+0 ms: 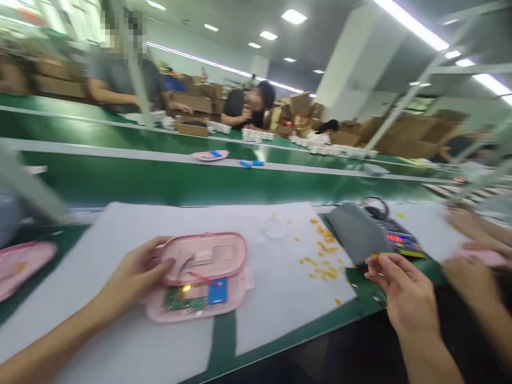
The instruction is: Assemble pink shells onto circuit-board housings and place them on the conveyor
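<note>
My left hand (150,264) grips the raised upper half of a pink plastic case (230,250) by its left end, thumb on the inner face. Below it lies the lower half (240,290), holding green circuit boards (194,304), a blue block (218,291) and a small lit yellow light (186,288). Off to the right, my right hand (404,288) is raised near the table's front edge, thumb and fingertips pinched together. A tiny yellowish bit shows at the fingertips, too small and blurred to name.
Small orange-yellow pieces (326,261) lie scattered on the white sheet (272,314). Behind my right hand stand a grey cover (356,232) and a device with a red display (396,238). Another pink case part (24,266) lies far left. A co-worker's hands (476,272) are close on the right.
</note>
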Available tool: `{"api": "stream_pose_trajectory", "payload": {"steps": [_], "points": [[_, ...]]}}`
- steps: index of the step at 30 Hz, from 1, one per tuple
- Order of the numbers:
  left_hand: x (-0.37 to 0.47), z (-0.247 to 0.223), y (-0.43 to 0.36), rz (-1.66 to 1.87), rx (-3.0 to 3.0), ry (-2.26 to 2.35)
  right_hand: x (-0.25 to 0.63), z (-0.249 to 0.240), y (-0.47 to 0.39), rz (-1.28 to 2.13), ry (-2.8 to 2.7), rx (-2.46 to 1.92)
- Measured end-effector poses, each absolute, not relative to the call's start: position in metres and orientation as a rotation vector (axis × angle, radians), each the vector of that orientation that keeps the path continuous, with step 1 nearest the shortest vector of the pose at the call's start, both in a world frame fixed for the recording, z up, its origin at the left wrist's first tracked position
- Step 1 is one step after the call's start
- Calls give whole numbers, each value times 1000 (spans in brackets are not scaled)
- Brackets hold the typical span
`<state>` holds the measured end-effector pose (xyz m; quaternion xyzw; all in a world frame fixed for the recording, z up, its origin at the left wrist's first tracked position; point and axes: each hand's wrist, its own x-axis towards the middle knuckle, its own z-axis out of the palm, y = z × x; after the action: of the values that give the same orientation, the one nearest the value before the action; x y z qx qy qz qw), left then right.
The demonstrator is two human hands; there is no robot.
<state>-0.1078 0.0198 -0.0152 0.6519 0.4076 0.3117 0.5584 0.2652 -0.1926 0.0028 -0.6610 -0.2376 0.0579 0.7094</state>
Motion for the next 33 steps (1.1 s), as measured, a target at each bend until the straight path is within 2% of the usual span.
{"api": "stream_pose_trajectory", "payload": {"steps": [6, 11, 16, 28, 33], "points": [[-125, -27, 24, 741, 1276, 788, 115, 53, -75, 384, -1762, -1350], [-124, -30, 25, 783, 1274, 717, 56, 40, -7, 224, -2428, -1393], [-127, -38, 27, 822, 1217, 664, 49, 23, 0, 72, -2485, -1458], [-128, -36, 25, 798, 1187, 645, 36, 15, 1, -225, -2516, -1539], [-130, -35, 25, 784, 1232, 698, 46, 31, 7, -254, -2199, -1831]]}}
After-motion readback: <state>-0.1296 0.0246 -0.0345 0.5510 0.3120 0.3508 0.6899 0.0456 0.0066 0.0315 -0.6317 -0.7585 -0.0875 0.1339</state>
